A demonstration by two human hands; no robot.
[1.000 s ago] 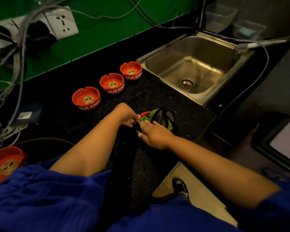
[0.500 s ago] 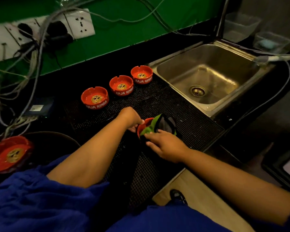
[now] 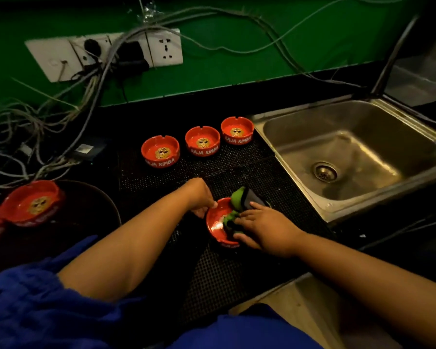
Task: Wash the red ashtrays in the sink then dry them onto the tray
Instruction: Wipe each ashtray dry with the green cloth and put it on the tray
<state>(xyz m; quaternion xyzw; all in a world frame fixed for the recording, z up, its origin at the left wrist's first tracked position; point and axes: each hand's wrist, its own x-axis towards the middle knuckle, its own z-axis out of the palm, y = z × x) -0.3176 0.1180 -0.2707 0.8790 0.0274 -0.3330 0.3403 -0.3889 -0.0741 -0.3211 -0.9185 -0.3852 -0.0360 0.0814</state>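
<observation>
Left hand [image 3: 201, 197] curls its fingers onto the far rim of the red ashtray [image 3: 217, 224], holding it just above the black mat [image 3: 212, 278] in front of the sink [image 3: 363, 117]. Right hand [image 3: 264, 229] pinches the green cloth [image 3: 237, 199], fingers close together in the bowl, thumb outside the near rim. Three more ashtrays [image 3: 202, 144] line the mat behind; another ashtray [image 3: 32, 202] sits on the dark tray [image 3: 96, 210], left.
</observation>
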